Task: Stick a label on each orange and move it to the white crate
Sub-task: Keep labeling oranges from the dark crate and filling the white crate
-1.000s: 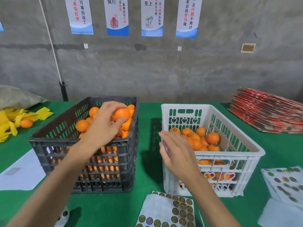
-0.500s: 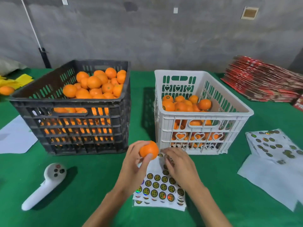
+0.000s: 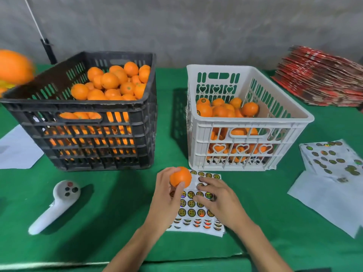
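An orange [image 3: 180,176] is gripped in the left hand [image 3: 167,195] just above a sheet of round labels [image 3: 193,209] laid on the green tabletop [image 3: 110,228]. The sheet is pressed by the right hand [image 3: 218,201], fingers spread and bent; whether a label is pinched cannot be told. A white controller [image 3: 57,205] is seen to the left. Farther back, a black crate [image 3: 94,122] heaped with oranges and the white crate [image 3: 243,122], partly filled, are placed side by side.

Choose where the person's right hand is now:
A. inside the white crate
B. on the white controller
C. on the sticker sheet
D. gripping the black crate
C: the right hand rests fingers-down on the sticker sheet, while the left hand holds an orange.
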`<action>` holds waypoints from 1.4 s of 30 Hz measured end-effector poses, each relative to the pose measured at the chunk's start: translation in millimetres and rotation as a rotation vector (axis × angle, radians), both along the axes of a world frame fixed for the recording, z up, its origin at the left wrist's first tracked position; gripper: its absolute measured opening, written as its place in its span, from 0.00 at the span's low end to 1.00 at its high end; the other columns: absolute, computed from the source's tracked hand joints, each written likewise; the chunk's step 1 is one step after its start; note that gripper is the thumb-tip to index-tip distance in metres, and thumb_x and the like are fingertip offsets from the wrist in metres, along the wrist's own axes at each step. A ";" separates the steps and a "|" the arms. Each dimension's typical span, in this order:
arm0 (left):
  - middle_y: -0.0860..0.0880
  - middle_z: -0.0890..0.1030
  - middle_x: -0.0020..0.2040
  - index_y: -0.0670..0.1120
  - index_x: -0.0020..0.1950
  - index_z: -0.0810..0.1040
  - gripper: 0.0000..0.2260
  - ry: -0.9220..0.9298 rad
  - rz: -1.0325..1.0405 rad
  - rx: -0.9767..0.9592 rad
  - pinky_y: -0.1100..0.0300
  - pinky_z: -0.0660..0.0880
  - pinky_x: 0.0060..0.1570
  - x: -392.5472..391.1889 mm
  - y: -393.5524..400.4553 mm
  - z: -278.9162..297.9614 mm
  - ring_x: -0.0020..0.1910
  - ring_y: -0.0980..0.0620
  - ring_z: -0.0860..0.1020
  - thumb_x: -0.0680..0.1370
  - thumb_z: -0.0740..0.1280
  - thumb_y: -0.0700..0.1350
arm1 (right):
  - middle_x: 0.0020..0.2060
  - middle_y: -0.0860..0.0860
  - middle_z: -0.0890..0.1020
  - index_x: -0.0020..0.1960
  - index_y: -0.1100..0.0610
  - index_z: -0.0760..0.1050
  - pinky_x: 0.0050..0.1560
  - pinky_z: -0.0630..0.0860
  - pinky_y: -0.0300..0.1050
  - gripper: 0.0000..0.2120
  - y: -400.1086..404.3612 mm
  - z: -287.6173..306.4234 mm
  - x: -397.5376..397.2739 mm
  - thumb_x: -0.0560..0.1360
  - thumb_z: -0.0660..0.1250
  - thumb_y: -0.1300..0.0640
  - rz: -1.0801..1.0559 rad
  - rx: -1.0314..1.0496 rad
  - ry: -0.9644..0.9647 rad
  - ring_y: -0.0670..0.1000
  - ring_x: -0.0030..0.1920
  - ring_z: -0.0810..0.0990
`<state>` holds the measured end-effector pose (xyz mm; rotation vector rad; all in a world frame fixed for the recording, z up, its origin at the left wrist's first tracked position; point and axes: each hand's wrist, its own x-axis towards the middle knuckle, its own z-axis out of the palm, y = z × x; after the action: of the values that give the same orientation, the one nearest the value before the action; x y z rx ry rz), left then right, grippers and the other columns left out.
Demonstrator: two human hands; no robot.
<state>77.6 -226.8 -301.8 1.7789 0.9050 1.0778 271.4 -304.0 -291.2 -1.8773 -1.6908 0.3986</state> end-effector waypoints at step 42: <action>0.55 0.78 0.64 0.60 0.72 0.67 0.18 -0.197 -0.043 -0.047 0.64 0.77 0.56 -3.0 -6.5 65.0 0.59 0.50 0.82 0.83 0.61 0.61 | 0.51 0.45 0.83 0.54 0.55 0.82 0.53 0.78 0.43 0.04 21.2 77.5 -65.8 0.81 0.69 0.59 -0.266 0.612 0.051 0.44 0.52 0.81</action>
<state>74.6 -233.3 -236.8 1.6147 0.7622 1.1713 205.6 -282.9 -213.7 -1.5754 -1.3046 -0.1658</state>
